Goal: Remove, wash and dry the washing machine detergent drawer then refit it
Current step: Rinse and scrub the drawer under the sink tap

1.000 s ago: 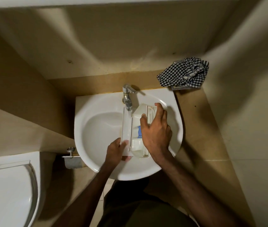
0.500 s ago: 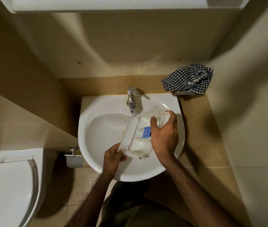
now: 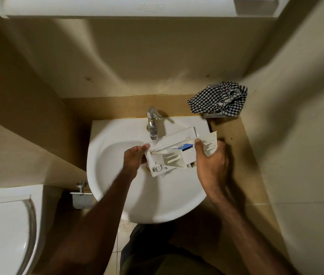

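Two hands, left hand (image 3: 135,159) and right hand (image 3: 212,161), hold one detergent drawer (image 3: 179,151)

Drawer (image 3: 179,153) over sink (image 3: 117,187), below tap (image 3: 152,124); toilet (image 3: 4,231) left, cloth (image 3: 216,100) behind-right.

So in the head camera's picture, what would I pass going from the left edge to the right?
Toilet → wall bracket → left hand → tap → detergent drawer → right hand → checked cloth.
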Demonstrator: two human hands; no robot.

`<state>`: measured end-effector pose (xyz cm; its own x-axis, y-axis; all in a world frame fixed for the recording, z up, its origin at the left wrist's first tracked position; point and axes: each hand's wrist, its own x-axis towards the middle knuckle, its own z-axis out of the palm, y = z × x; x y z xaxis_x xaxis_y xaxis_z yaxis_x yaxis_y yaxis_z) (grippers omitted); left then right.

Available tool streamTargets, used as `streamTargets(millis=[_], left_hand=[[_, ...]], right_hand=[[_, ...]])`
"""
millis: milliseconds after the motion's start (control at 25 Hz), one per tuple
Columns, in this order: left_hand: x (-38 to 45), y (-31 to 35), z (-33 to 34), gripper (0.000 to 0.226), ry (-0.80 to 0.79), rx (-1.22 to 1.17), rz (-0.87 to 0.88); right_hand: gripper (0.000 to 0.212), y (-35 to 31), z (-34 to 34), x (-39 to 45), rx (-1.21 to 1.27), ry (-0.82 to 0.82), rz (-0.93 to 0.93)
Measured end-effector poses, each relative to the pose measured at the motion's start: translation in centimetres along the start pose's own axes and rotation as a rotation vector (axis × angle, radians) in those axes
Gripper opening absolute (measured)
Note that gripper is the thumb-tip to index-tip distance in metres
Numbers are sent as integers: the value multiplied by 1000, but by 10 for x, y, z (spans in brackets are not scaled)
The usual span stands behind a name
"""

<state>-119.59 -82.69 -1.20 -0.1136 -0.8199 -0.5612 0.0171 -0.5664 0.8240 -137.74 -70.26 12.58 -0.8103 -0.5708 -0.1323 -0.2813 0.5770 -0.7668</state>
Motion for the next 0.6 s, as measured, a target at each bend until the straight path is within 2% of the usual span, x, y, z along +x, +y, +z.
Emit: streamTargets(millis=[160, 200, 320, 440, 600], left_hand=[[20, 1, 7, 58, 49, 163, 27], [26, 0, 8, 56, 36, 197, 27], [18, 12, 15, 23, -60, 152, -54], [13, 6, 13, 24, -115, 158, -50], [16, -2, 14, 22, -47, 233, 68]], right_hand=[[66, 4, -4, -2, -126, -28, -42], [65, 4, -4, -1, -146, -30, -49], [57, -3, -8, 4, -101, -6, -70], [54, -11, -14, 12, -62, 10, -89], [69, -7, -19, 24, -137, -53, -36]])
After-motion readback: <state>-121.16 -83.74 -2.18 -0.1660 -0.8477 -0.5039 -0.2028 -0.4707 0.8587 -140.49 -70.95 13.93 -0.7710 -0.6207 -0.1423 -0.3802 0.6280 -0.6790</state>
